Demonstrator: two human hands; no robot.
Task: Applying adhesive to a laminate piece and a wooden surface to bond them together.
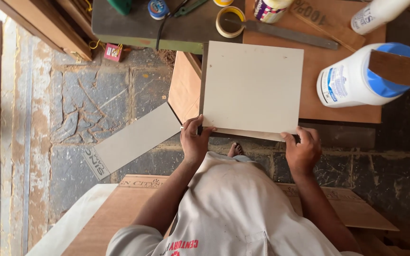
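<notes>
Left to right: stone-flagged floor (91,102), cracked and dusty, with a grey offcut strip (136,138) lying on it at a slant. Left hand (194,141) next, its grip closed over the near left corner of the pale square panel (252,87), thumb on top, fingers beneath. The panel lies flat on a brown plywood sheet (330,102) on the worktop, its near edge overhanging toward me. I judge it thin, stiff and light, with a smooth face that could slide; edges and corners look the safest places to hold, as both hands do now. Right hand (302,149) pinches the near right corner, likewise closed on it. Farther right stands a white jar with a blue lid (357,80). A tape roll (229,21) and a long flat file (290,34) lie behind. Cluttered workshop, boards stacked below.
</notes>
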